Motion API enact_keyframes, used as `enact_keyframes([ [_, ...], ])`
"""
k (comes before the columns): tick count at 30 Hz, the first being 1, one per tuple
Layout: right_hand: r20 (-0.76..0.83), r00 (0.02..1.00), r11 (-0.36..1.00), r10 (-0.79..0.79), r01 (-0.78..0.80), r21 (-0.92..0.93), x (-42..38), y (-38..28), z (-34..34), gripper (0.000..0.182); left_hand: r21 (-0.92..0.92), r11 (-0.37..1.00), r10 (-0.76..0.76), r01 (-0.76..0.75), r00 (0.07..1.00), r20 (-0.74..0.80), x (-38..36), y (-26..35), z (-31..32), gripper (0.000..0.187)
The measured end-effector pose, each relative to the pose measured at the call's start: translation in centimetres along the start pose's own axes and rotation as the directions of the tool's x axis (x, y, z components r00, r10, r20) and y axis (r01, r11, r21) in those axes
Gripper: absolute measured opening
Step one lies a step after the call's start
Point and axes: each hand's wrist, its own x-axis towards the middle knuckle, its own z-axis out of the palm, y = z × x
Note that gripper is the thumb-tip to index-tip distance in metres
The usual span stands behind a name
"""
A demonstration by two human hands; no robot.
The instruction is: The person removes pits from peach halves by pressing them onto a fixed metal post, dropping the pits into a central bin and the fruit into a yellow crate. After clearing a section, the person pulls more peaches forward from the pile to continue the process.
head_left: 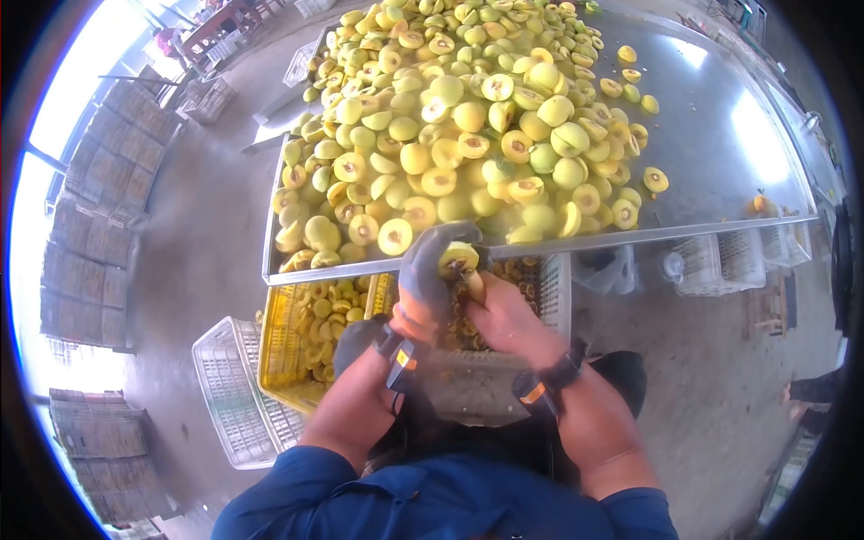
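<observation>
My left hand (425, 274), in a grey and orange glove, is closed around a yellow-green peach half (461, 254) with a dark pit cavity. Close against the fruit, my right hand (506, 315) is bare and grips a short, pale handle (473, 286). The working end of that tool is hidden at the fruit. Both hands are just in front of the metal table's near rim (540, 245). Beyond it lies a large heap of halved peaches (450, 135), many with brown centres showing.
Below the rim, a yellow crate (281, 337) contains peach halves; beside it, a pale crate (560, 297) has small brownish pieces. White crates (225, 387) stand at left, more white baskets (711, 265) at right. Stacked crates (90, 252) line the far left.
</observation>
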Motion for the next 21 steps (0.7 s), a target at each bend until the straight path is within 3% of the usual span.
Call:
enact_keyframes([
  [1,-0.013,0.999,0.998,0.036,-0.037,-0.057,-0.1,0.0,0.3,0.023,-0.171,0.972,-0.163,0.163,0.987,0.015,0.2,-0.6,-0.1,0.031],
  [2,0.062,0.996,0.997,0.062,-0.064,0.042,-0.1,-0.1,0.2,0.023,-0.336,0.889,-0.321,0.312,0.947,0.031,0.4,-1.1,-0.2,0.029],
  [3,0.140,0.987,0.985,0.082,-0.101,0.139,0.0,-0.4,-0.1,0.023,0.026,0.992,-0.127,0.127,0.992,0.008,0.5,-1.1,-0.4,0.026],
  [4,0.216,0.972,0.962,0.093,-0.144,0.231,-0.1,-0.7,-0.3,0.022,0.382,0.920,0.066,-0.085,0.996,0.062,0.5,-1.0,-0.5,0.024],
  [5,0.252,0.960,0.952,0.119,-0.182,0.245,-0.2,-0.9,-0.4,0.022,0.474,0.856,0.217,-0.208,0.976,0.035,0.5,-0.6,-0.2,0.020],
  [7,0.320,0.933,0.929,0.163,-0.254,0.269,-0.4,-1.2,-0.3,0.021,0.088,0.991,-0.091,0.102,0.989,-0.121,-0.3,-1.8,0.6,0.018],
  [8,0.238,0.969,0.960,0.061,-0.122,0.253,-0.5,-0.3,0.3,0.019,-0.127,0.961,-0.261,0.244,0.954,-0.147,-0.8,-2.3,1.1,0.017],
  [9,0.159,0.986,0.974,-0.047,0.010,0.225,-0.4,0.4,1.2,0.017,-0.239,0.940,-0.292,0.245,0.939,-0.184,-0.9,-0.8,1.9,0.014],
  [10,0.082,0.984,0.972,-0.155,0.138,0.190,-0.6,1.0,1.8,0.015,-0.175,0.964,-0.231,0.202,0.959,-0.166,-1.1,-0.6,1.8,0.016],
  [11,0.230,0.972,0.912,0.043,-0.132,0.388,-1.0,1.5,1.5,0.013,-0.111,0.982,-0.169,0.154,0.976,-0.141,-1.1,-0.5,1.6,0.019],
  [13,0.589,0.758,0.524,0.282,-0.636,0.567,-1.2,-0.8,-0.5,0.010,-0.196,0.962,-0.201,0.189,0.979,-0.042,-0.8,0.4,1.2,0.023],
  [15,0.607,0.753,0.483,0.256,-0.643,0.594,-1.6,-1.4,-0.8,0.013,-0.451,0.810,-0.355,0.375,0.926,0.133,-0.6,1.5,0.8,0.024],
  [19,0.648,0.727,0.456,0.225,-0.667,0.589,-2.2,-0.6,-0.5,0.018,-0.320,0.891,-0.276,0.322,0.944,0.182,-0.4,1.4,0.4,0.030],
  [21,0.638,0.729,0.505,0.248,-0.659,0.557,-2.7,-0.9,-0.4,0.018,-0.328,0.886,-0.267,0.327,0.939,0.215,-0.5,0.9,0.4,0.031],
])
